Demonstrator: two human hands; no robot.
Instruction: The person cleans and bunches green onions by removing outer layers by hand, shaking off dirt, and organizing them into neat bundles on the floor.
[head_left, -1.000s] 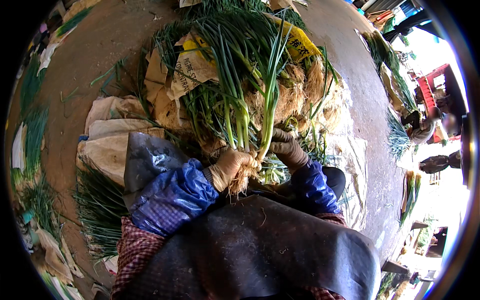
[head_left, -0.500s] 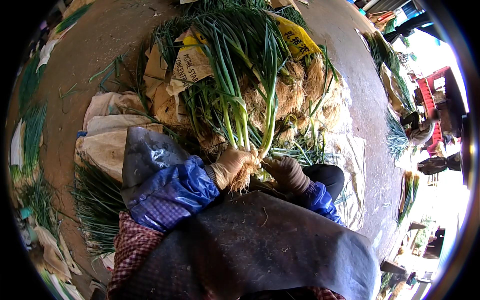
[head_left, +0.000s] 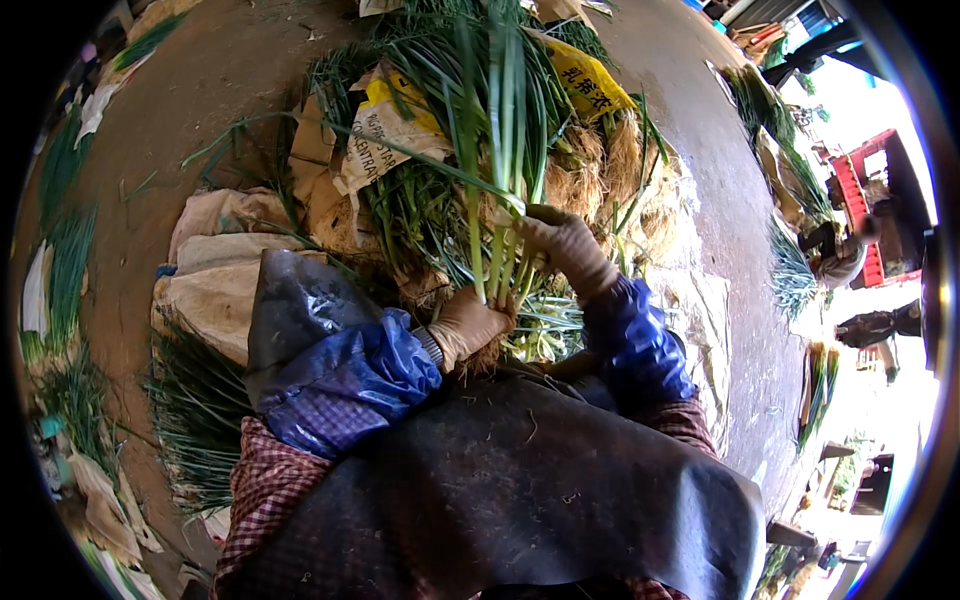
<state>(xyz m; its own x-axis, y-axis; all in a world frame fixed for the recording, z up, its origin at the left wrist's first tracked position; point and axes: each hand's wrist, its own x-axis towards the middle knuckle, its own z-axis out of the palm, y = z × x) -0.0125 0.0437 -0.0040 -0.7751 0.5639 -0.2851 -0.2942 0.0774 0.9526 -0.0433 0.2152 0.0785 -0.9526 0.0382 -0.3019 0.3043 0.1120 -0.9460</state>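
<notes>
My gloved left hand [head_left: 470,327] is closed round the root end of a small bunch of green onions [head_left: 507,150], held upright over my lap. Tan roots hang below its fingers. Higher up the stalks, my gloved right hand [head_left: 568,243] pinches a pale, peeled-looking leaf base at the bunch's right side. From that pinch a long thin green leaf [head_left: 420,158] stretches away to the left across the pile. Behind the bunch lies a heap of more green onions, their bushy tan roots [head_left: 622,165] facing me.
A dark apron [head_left: 500,470] covers my lap. Printed paper sacks [head_left: 385,140] and a yellow one [head_left: 582,80] lie in the heap. Green tops [head_left: 195,410] rest at my left, beside folded cloth sacks [head_left: 210,290]. People [head_left: 845,262] are at the far right.
My right hand has moved up from the roots to the stalks and pulled a leaf aside. The bunch has drawn together and stands straighter; my left hand has barely moved.
</notes>
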